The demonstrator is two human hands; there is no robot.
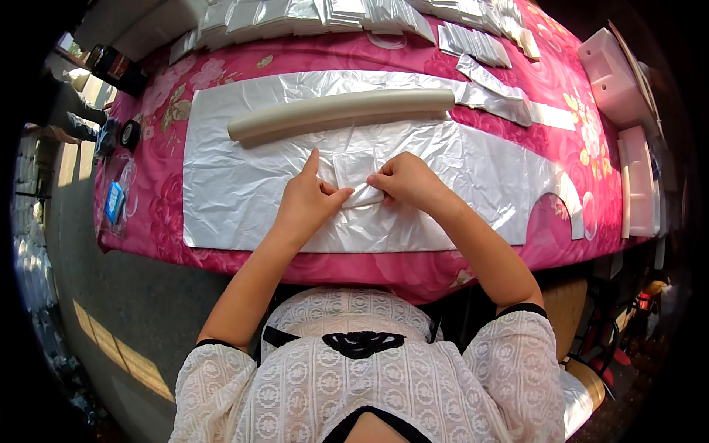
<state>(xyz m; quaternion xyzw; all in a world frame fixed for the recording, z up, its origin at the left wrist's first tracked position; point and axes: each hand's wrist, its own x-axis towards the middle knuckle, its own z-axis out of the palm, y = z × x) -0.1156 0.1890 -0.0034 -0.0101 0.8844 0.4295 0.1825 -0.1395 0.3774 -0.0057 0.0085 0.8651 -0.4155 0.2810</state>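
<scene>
Pinching folded white plastic [356, 170] mid-frame, your right hand [408, 180] is closed; your half-open left hand [307, 198] thumbs its edge. At frame left, print on the blue packet [114, 201] is illegible.

A person's right hand [408, 181] pinches the edge of a small folded piece of white plastic [355, 169] while the left hand [310, 195], index finger extended, sets its thumb at the opposite side. Beneath lies a large, creased white plastic bag [229, 196], crossed by a long pale tube [340, 112], on a pink floral tablecloth [164, 177]. Stacks of folded white plastic [295, 18] line the far side.
</scene>
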